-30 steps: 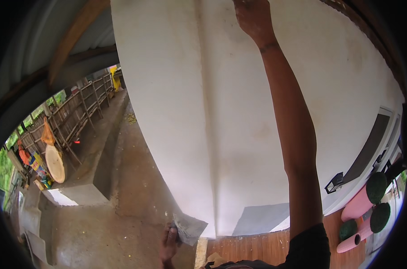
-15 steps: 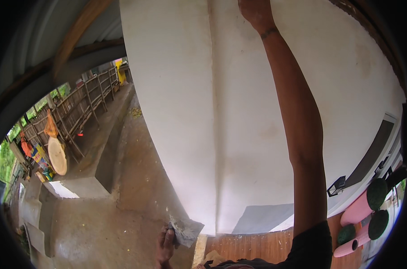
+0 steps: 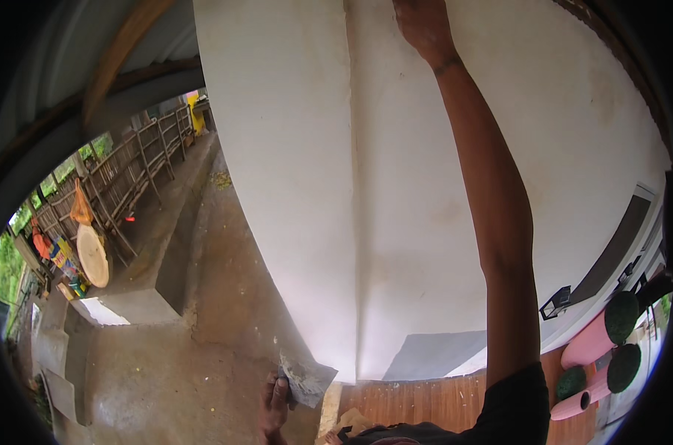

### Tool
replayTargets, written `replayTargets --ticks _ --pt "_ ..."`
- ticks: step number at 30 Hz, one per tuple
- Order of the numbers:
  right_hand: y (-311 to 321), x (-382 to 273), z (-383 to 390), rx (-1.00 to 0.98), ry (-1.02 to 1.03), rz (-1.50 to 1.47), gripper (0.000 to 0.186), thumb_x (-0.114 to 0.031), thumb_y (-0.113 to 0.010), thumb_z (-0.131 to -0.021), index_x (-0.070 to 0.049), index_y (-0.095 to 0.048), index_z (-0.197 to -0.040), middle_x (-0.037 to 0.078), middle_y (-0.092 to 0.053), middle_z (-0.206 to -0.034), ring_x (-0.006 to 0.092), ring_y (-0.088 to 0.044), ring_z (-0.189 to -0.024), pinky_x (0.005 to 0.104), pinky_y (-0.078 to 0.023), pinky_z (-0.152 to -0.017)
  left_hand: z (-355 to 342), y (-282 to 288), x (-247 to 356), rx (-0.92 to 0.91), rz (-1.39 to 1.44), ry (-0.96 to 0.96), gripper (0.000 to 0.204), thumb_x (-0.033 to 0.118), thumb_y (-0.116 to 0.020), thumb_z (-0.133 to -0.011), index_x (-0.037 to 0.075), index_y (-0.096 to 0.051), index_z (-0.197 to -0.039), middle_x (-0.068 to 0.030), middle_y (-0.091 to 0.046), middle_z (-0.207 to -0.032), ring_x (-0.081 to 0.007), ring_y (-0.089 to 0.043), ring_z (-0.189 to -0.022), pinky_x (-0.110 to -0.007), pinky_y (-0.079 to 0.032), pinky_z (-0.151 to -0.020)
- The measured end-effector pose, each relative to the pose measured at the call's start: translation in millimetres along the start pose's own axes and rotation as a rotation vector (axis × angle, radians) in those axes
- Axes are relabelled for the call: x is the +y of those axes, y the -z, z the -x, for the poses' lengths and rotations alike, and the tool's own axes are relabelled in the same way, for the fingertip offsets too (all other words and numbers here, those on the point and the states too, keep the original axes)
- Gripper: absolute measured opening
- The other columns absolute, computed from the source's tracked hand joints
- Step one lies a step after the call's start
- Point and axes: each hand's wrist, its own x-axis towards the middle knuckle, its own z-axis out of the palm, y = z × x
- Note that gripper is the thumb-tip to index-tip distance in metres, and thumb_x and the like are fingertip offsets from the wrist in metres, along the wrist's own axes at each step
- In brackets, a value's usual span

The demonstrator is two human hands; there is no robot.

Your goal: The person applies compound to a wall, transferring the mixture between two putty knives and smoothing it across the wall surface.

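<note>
My right arm reaches up along the white wall (image 3: 292,185), and my right hand (image 3: 425,31) is close to its surface at the upper edge of the view. Its fingers are curled and partly cut off by that edge, so what they hold is hidden. Low in the view, left of the wall's lower end, my left hand (image 3: 275,404) grips a flat grey scraper (image 3: 310,382) smeared with pale paste, thumb pressed on it. A straight vertical ridge (image 3: 353,185) runs down the wall, left of my right arm.
On the right are a black wall lamp (image 3: 555,302) and pink planters (image 3: 590,345) with round green plants. A concrete ledge (image 3: 147,297) and a stick fence (image 3: 140,167) stand left, with a pale wooden disc (image 3: 92,256). Reddish-brown flooring (image 3: 411,404) lies below the wall.
The whole view has shifted slightly. My right hand stays high by the wall with almost no movement, and my left hand keeps its grip on the scraper.
</note>
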Motion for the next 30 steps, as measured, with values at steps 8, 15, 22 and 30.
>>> replayTargets --ticks 8,15,22,30 --pt "7.9 -7.2 16.4 -0.08 -0.036 -0.039 0.035 -0.006 -0.049 -0.093 0.005 -0.059 -0.124 0.024 -0.066 -0.118 0.0328 -0.063 -0.111 0.035 -0.047 -0.097 -4.3 0.9 -0.9 -0.059 0.002 -0.022 0.035 0.036 -0.045 -0.104 0.004 -0.054 -0.095 0.0007 -0.05 -0.063 -0.0081 -0.046 -0.052 -0.024 -0.036 -0.046" --pt "7.5 -8.9 36.5 -0.069 -0.09 -0.057 0.034 -0.009 -0.05 -0.095 0.005 -0.059 -0.124 0.023 -0.068 -0.114 0.0286 -0.065 -0.104 0.0333 -0.048 -0.093 -4.3 -1.6 1.9 -0.036 -0.015 0.011 0.035 0.035 -0.045 -0.104 0.003 -0.054 -0.094 0.0002 -0.05 -0.063 -0.0083 -0.046 -0.053 -0.024 -0.036 -0.047" --pt "16.0 -21.5 51.3 -0.108 -0.153 -0.014 0.034 -0.011 -0.05 -0.097 0.006 -0.059 -0.125 0.022 -0.069 -0.108 0.025 -0.064 -0.09 0.0317 -0.049 -0.084 -6.7 -3.7 1.8 -0.054 -0.019 0.016 0.033 0.033 -0.044 -0.104 0.003 -0.055 -0.097 0.0 -0.05 -0.064 -0.0082 -0.046 -0.054 -0.024 -0.037 -0.048" --pt "16.3 -33.4 69.1 -0.207 -0.375 -0.086 0.033 -0.005 -0.051 -0.093 0.003 -0.061 -0.123 0.021 -0.068 -0.11 0.0276 -0.065 -0.097 0.035 -0.048 -0.09 -9.9 -0.2 -1.9 -0.068 -0.054 -0.005 0.042 0.041 -0.046 -0.103 0.002 -0.056 -0.112 0.0017 -0.05 -0.064 -0.0062 -0.043 -0.049 -0.023 -0.034 -0.044"
